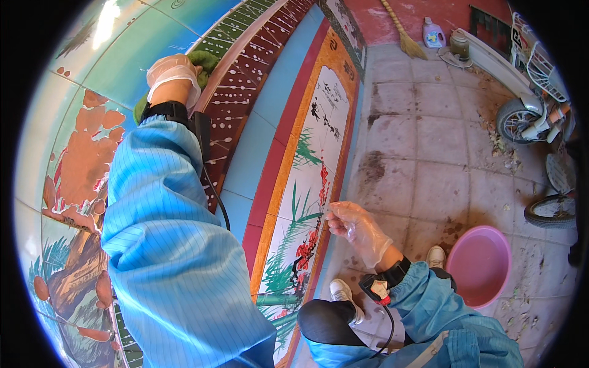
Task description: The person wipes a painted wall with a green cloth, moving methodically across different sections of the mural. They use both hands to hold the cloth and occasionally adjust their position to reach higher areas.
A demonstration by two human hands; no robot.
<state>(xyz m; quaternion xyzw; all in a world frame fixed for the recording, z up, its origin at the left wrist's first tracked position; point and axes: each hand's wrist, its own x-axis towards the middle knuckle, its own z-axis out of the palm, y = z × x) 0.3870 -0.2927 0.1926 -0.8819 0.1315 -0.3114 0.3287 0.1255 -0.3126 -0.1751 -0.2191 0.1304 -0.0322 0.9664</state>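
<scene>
Head view: the left hand (173, 72), in a clear plastic glove, lies over a bunched green cloth (207, 60) on glossy painted tiles (119, 70), beside a dark red strip with white speckles (236, 92). Its palm faces down, apparently so that the cloth sits between glove and tile; folds show on both sides of the wrist. That grip's fingers are hidden beyond the knuckles, so I cannot tell whether they pinch the cloth or merely rest spread on it.

The right hand (363, 235), also in clear plastic, hangs near the white tile panel painted with green leaves and red blossoms (310, 190). Its grip is loosely curled, with no held thing visible; I cannot tell whether the fingertips meet. It looks held away from the surface while the other arm stretches out.

A round pink plastic basin (491, 254) stands on the grey paved floor (442, 141), just beside a white shoe (436, 256), probably to keep it within reach. Black straps (165, 111) circle both wrists, seemingly to secure the cabled devices.
</scene>
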